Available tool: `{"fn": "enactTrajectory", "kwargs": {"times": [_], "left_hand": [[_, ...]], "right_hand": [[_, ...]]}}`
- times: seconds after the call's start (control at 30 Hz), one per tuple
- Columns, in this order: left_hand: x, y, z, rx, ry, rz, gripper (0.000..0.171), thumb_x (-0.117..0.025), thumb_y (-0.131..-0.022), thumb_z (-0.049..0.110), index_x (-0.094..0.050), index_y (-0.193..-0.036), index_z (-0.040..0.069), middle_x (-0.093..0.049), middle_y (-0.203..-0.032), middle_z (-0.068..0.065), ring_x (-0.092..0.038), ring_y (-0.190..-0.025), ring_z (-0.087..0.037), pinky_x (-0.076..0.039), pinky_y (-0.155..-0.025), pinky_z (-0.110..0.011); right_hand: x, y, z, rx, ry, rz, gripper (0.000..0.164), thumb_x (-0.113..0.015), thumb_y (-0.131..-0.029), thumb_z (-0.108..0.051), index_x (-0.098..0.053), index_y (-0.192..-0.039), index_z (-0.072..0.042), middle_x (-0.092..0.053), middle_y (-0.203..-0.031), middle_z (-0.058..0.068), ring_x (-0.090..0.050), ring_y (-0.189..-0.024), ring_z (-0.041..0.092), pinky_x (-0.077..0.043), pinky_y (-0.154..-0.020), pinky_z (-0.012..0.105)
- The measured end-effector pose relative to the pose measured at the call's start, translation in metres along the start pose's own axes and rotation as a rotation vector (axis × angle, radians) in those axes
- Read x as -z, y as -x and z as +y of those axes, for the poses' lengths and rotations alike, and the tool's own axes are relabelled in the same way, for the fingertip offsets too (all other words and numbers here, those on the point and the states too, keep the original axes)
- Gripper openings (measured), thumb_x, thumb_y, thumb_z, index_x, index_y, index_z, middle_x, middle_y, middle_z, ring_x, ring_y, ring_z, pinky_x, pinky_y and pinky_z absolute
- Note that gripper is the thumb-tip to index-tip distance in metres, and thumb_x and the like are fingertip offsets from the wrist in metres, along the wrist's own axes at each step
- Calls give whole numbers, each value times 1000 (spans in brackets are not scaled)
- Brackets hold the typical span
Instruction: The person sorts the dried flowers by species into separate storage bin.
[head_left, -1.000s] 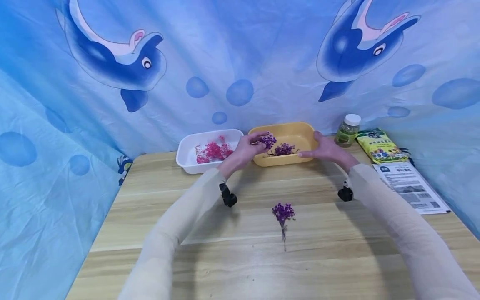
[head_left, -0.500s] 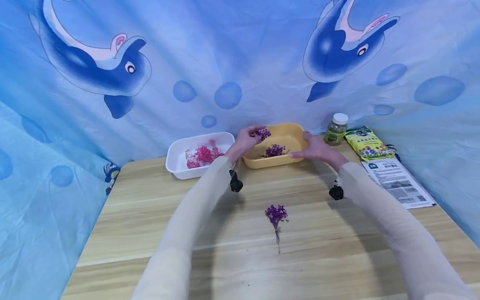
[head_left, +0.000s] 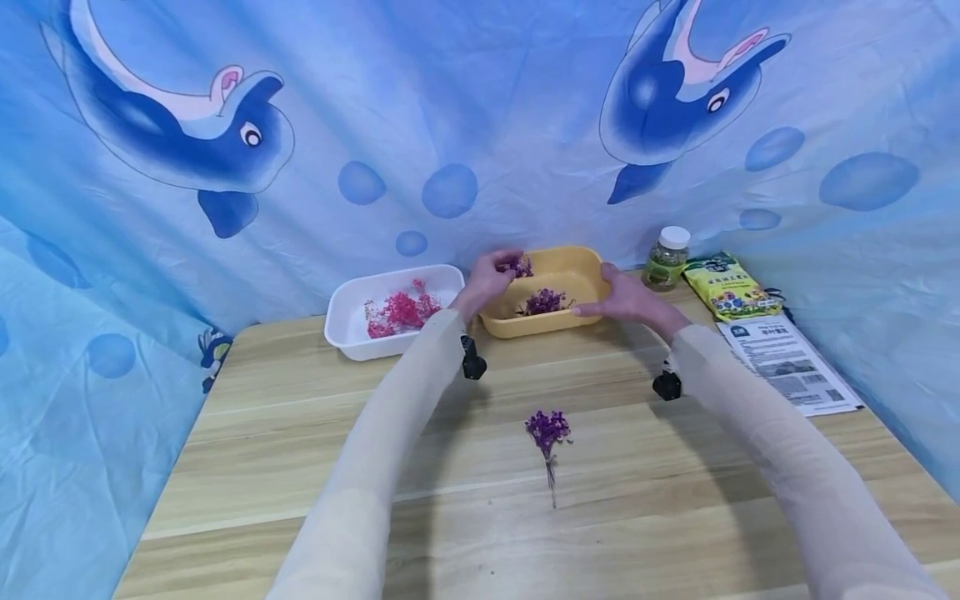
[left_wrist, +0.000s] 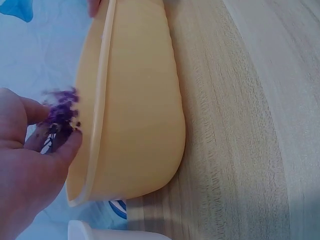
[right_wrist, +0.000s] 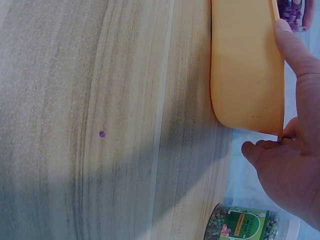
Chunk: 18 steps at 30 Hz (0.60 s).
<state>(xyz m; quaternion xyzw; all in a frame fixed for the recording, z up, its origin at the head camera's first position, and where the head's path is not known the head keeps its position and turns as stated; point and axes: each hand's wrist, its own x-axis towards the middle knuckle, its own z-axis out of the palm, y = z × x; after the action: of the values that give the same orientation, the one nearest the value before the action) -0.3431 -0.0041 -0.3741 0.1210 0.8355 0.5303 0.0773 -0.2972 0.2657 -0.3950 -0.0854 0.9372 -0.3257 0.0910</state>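
In the head view my left hand [head_left: 489, 279] is at the left end of a yellow plastic tub [head_left: 525, 327]. It pinches a small sprig of purple dried flowers [left_wrist: 62, 110] between thumb and fingers, close to the tub's rim in the left wrist view. More purple dried flowers [head_left: 545, 302] lie inside the tub. My right hand [head_left: 628, 296] grips the tub's right end, thumb [right_wrist: 292, 47] along the near rim and fingers around the end wall. One purple dried-flower bunch [head_left: 548, 429] lies on the wooden table, its stems pointing toward me.
Left of the yellow tub stands a white tub [head_left: 341, 329] with pink dried flowers [head_left: 405, 310]. At the right are a white-lidded jar [head_left: 666, 260], a yellow-green packet [head_left: 726, 287] and a printed sheet [head_left: 791, 362]. A printed blue curtain [head_left: 480, 117] hangs behind the table [head_left: 285, 450].
My left hand has moved with the purple sprig toward the back of the yellow tub. The right hand keeps its grip on the tub. The head view has shifted, sliding the scene left.
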Motion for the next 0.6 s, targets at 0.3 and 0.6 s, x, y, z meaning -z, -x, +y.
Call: {"fn": "enactTrajectory", "kwargs": {"times": [0.3,0.6], "left_hand": [[3,4,0,-17,47,-12,45,-54,-99,-4,-55,-143,8,-56,-141,-11,-53,-126,-23,-48,-99,-25],[2,24,6,-67,157,-4,42,-62,-97,2,-59,-138,10,-63,-133,-6,-59,-120,-18,-49,-97,-23]], "right_hand": [[-1,-2,-2,4,-8,0,130,-78,-76,-63,-4,-155,10,-10,-159,34,-16,-144,50,-17,-118,56],[1,0,-3,4,-21,-22,132,-78,-77,-63,-1,-155,11,-8,-159,35,-14,-145,50,-15,-118,56]]}}
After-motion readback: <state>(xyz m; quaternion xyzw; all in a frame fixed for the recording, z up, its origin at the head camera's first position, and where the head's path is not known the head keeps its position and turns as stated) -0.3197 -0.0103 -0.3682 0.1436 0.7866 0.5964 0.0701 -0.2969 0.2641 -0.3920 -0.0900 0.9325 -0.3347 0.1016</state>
